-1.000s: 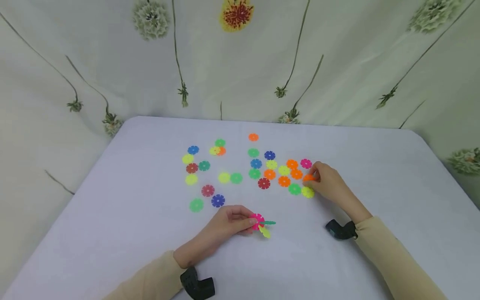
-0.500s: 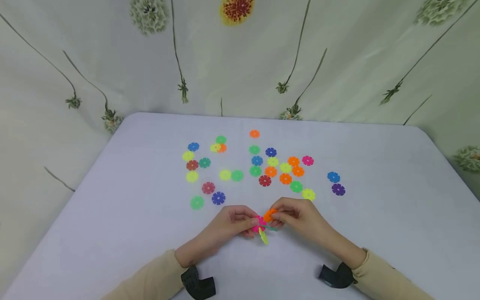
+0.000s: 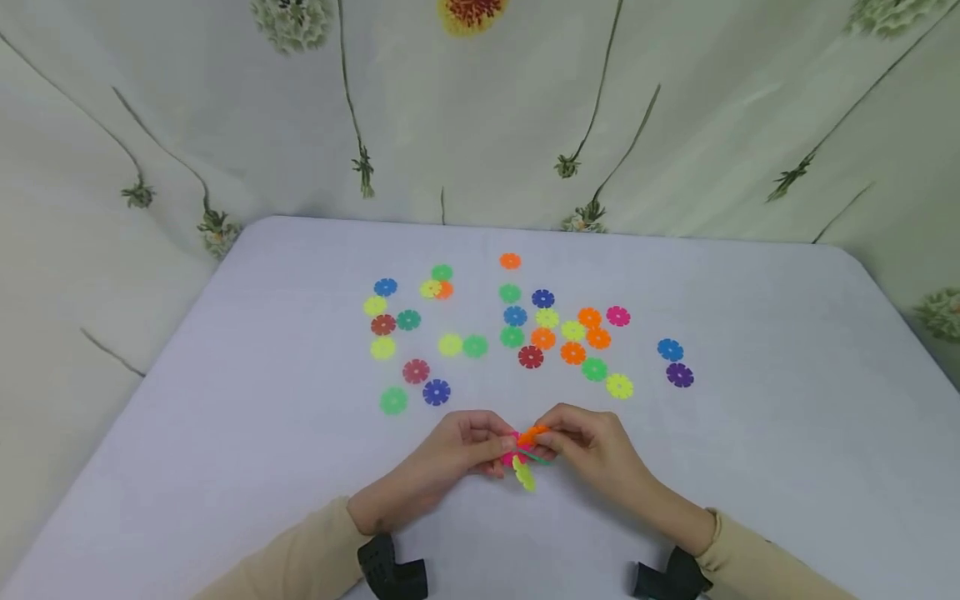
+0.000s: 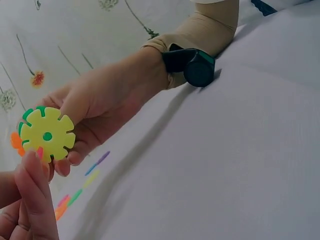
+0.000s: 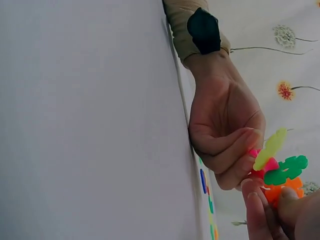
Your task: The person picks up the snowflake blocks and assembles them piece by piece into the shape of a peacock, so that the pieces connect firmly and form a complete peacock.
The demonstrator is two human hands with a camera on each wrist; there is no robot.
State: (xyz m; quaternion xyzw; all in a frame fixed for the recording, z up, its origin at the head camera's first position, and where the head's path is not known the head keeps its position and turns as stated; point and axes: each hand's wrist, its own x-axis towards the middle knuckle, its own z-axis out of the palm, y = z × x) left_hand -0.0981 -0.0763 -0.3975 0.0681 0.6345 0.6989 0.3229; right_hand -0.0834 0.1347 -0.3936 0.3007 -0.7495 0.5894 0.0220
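Note:
Near the front of the table in the head view, my left hand (image 3: 461,450) pinches a pink notched flower-shaped disc (image 3: 508,460). A yellow disc (image 4: 57,132) and a green disc (image 5: 285,171) are slotted into the pink one and stick out at angles. Between its thumb and fingers, my right hand (image 3: 600,454) holds an orange disc (image 3: 531,435). The orange disc's edge is right at the pink disc's rim, beside the green one. My fingertips hide part of the pink disc.
Several loose flower discs lie flat across the middle of the white table (image 3: 225,467), among them a dark blue disc (image 3: 437,392), a red disc (image 3: 531,357) and a purple disc (image 3: 680,375) at the right. A floral cloth (image 3: 487,125) hangs behind the table.
My right hand has picked up the orange disc from the right of the spread and brought it left and nearer, up to the pink disc. My left hand has stayed nearly still.

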